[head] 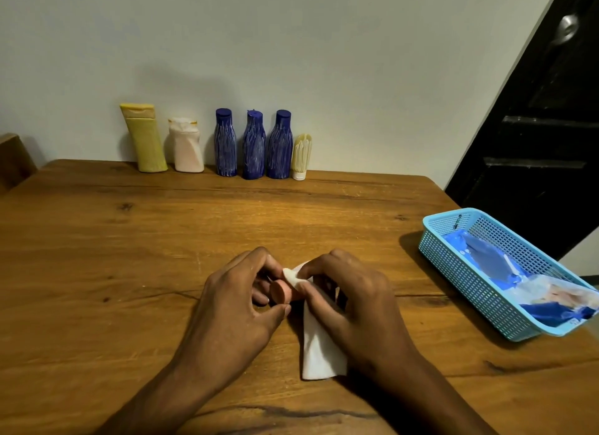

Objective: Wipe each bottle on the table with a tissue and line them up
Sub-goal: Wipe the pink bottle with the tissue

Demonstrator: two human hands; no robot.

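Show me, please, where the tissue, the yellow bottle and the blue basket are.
tissue [319,350], head view, on its hanging lower part.
yellow bottle [146,142], head view, on its body.
blue basket [470,272], head view, on its near wall.

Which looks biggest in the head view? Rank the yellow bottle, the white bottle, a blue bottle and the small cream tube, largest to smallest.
1. Yellow bottle, tallest
2. Blue bottle; all three blue ones look alike
3. White bottle
4. Cream tube, smallest
All stand in one row by the wall, so nearness hardly skews this.
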